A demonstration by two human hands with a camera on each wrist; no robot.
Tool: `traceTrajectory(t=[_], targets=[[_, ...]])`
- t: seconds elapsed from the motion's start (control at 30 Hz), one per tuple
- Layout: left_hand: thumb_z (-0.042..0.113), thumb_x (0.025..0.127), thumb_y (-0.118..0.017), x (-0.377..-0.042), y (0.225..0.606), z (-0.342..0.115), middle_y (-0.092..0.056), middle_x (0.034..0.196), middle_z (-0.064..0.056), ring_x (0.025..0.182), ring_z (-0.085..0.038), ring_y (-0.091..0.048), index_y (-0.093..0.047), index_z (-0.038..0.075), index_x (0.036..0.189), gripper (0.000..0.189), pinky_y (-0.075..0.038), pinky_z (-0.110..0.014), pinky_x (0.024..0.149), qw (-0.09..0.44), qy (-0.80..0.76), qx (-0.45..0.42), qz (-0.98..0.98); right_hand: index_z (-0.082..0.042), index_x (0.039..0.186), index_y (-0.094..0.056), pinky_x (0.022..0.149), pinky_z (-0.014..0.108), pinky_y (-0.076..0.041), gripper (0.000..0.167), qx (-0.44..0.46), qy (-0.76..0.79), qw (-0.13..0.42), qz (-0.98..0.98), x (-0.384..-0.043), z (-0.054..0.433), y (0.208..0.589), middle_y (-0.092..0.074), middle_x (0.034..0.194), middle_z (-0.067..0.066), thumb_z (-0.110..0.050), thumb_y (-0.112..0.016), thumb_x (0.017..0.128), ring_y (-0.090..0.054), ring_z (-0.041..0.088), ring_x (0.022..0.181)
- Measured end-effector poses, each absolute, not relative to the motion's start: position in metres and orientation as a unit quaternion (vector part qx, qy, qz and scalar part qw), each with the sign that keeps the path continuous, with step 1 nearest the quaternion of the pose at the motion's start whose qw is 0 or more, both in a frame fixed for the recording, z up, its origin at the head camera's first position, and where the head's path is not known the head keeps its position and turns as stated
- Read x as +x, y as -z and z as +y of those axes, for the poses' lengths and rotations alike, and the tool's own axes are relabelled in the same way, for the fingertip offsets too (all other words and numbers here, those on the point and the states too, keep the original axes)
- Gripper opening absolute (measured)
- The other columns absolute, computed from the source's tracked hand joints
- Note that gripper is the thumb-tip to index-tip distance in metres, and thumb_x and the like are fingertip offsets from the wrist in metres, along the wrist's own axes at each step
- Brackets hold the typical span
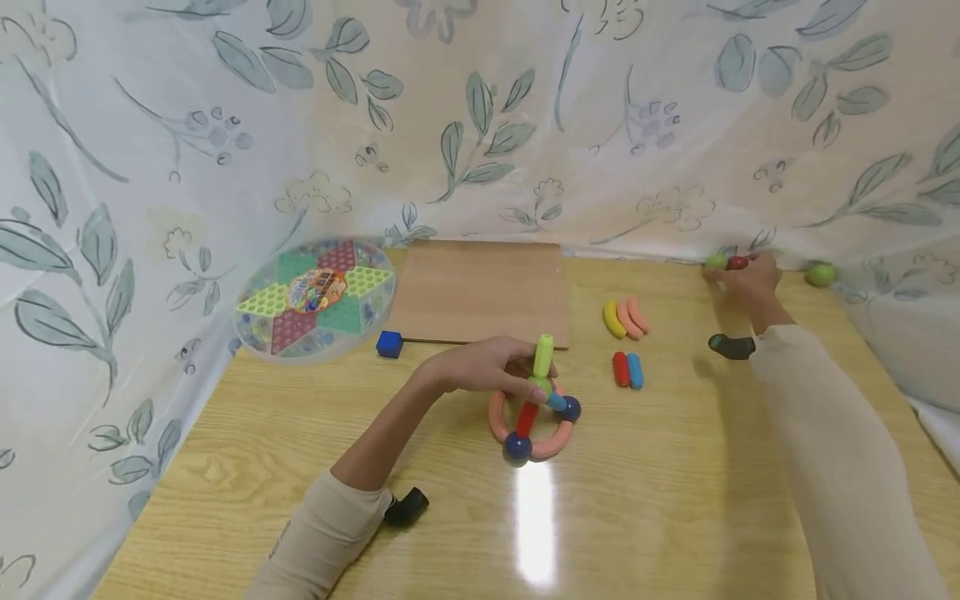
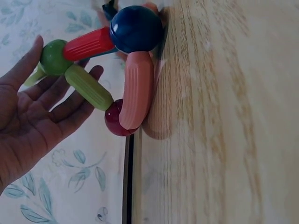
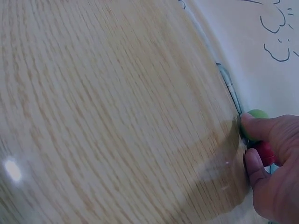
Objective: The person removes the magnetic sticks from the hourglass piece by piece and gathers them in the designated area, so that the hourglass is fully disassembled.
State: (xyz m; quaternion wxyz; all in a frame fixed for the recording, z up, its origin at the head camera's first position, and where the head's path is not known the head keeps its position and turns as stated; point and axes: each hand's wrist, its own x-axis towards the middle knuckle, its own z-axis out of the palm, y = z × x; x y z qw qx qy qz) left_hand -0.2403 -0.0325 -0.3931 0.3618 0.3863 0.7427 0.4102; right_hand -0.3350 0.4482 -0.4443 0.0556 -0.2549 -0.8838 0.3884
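Observation:
Near the middle of the table stands a magnetic ball-and-rod frame [image 1: 527,418] with a pink curved base and dark blue balls [image 1: 517,447]. My left hand [image 1: 487,364] holds it at the top green ball [image 2: 53,57], thumb against that ball. A yellow-green rod [image 1: 543,357] points up from it. In the left wrist view, a dark red ball [image 2: 117,119] joins another green rod [image 2: 88,87] to the base. At the back right, my right hand [image 1: 752,281] has its thumb and fingers around a red ball [image 3: 264,153]. A green ball [image 3: 258,115] lies against its fingers.
Another green ball [image 1: 821,275] sits in the back right corner. Yellow and pink curved rods [image 1: 626,318] lie right of a brown board [image 1: 480,287], with red and blue rods [image 1: 628,370] nearer. A blue cube [image 1: 389,344] and a round Chinese-checkers board [image 1: 317,298] are left.

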Motion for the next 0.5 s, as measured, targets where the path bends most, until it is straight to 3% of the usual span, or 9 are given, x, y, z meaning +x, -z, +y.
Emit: traceTrajectory(t=[0.2, 0.5], targets=[[0.025, 0.099, -0.074, -0.239, 0.395, -0.032, -0.074, 0.123, -0.002, 0.116, -0.012, -0.070, -0.065, 0.009, 0.129, 0.035, -0.055, -0.027, 0.098, 0.363, -0.412, 0.386, 0.741, 0.013, 0.156, -0.021, 0.127, 0.050, -0.031, 0.092, -0.250, -0.402, 0.052, -0.879, -0.329, 0.448, 0.445, -0.029, 0.159, 0.034, -0.034, -0.073, 0.096, -0.032, 0.045, 0.149], [0.025, 0.099, -0.073, -0.240, 0.397, -0.032, -0.074, 0.122, -0.003, 0.113, -0.011, -0.071, -0.064, 0.008, 0.130, 0.037, -0.055, -0.024, 0.093, 0.359, -0.405, 0.396, 0.742, 0.011, 0.160, -0.006, 0.131, 0.053, -0.024, 0.100, -0.234, -0.422, 0.019, -0.876, -0.320, 0.451, 0.439, -0.012, 0.168, 0.035, -0.033, -0.071, 0.098, -0.020, 0.048, 0.156]])
